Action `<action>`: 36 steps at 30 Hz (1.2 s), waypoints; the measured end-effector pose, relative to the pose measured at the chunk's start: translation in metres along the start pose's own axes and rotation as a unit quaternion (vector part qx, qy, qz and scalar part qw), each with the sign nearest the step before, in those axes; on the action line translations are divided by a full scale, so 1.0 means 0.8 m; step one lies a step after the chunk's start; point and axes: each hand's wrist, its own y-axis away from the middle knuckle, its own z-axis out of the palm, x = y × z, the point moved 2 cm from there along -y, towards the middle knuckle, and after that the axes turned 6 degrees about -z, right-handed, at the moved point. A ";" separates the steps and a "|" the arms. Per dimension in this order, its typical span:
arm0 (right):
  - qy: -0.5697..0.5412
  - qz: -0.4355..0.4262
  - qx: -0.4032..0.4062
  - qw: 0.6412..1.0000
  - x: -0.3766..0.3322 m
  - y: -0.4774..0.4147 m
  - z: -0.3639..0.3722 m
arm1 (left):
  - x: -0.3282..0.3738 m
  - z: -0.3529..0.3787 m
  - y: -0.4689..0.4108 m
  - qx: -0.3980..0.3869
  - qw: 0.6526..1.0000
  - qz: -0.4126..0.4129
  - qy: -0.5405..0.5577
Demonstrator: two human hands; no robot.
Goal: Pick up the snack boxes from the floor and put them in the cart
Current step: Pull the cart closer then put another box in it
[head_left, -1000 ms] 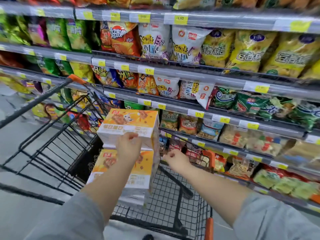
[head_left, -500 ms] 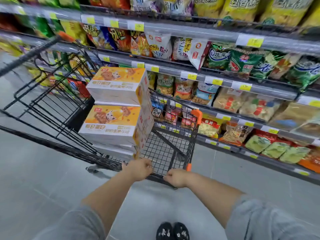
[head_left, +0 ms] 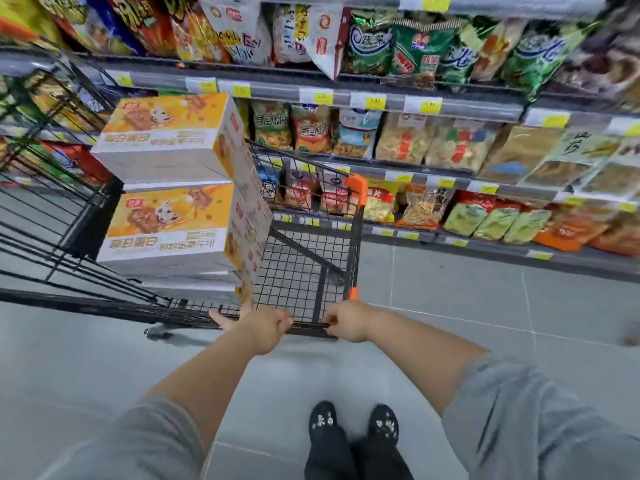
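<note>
Both hands are curled round the near top rail of the black wire shopping cart [head_left: 354, 244]. The left hand [head_left: 258, 323] grips the rail with its thumb stretched out to the left along the wire. The right hand [head_left: 346, 322] grips the same rail just beside it, near the orange corner cap [head_left: 352, 293].

The snack boxes are stacked inside the cart, against its left side. The top box [head_left: 166, 133] lies flat on the second box [head_left: 166, 226], both orange and white with the print upside down to the viewer. Under these, the edges of lower boxes [head_left: 194, 284] show; how many is unclear. The foot of the stack is just beyond the left hand, on the far side of the rail, and well to the left of the right hand.

Behind the cart run store shelves [head_left: 450, 105] packed with snack bags. Grey floor tiles [head_left: 450, 306] lie below, with two black shoes [head_left: 322, 419] at the bottom edge.
</note>
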 end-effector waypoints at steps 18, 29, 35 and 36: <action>-0.061 0.055 0.071 0.994 0.185 0.158 0.022 | 0.242 0.052 0.084 0.053 0.991 0.122 0.020; -0.134 0.162 0.195 0.958 0.345 0.278 0.061 | 0.440 0.093 0.138 0.051 0.989 0.141 -0.017; -0.164 0.192 0.231 0.940 0.413 0.331 0.075 | 0.530 0.106 0.163 0.016 0.988 0.142 -0.061; -0.161 0.199 0.239 0.937 0.422 0.338 0.077 | 0.542 0.109 0.166 0.013 0.987 0.143 -0.075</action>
